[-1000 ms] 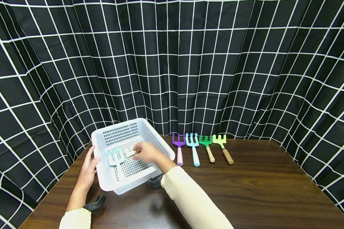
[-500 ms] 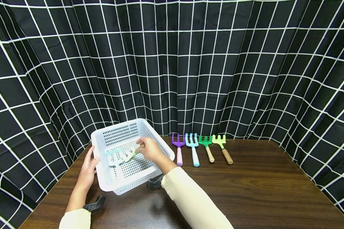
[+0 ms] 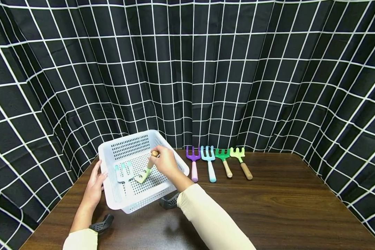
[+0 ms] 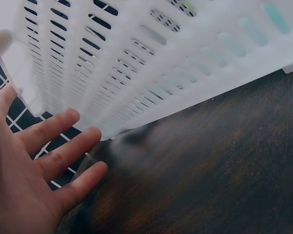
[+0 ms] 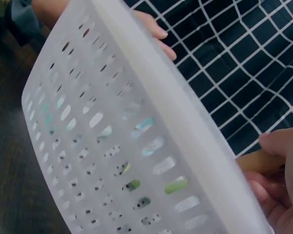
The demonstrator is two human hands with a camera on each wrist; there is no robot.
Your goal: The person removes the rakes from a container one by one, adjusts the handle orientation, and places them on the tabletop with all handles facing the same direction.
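Note:
My right hand grips the wooden handle of a small garden hand fork with a light green head. The handle points up and the head is down in the white slotted basket, beside a pale blue hand fork with turquoise tips. At the basket's left side my left hand rests on the rim, its lower fingers spread straight outside the wall in the left wrist view. Through the slots in the right wrist view the green head shows.
To the basket's right, several hand forks lie in a row: a purple one with a pink handle, a light blue one, a dark green one and a lime one with a brown handle. A black grid curtain stands behind the brown table.
My right hand has turned the green hand fork in the basket so its handle now points up and its head shows. My left hand has stayed at the rim.

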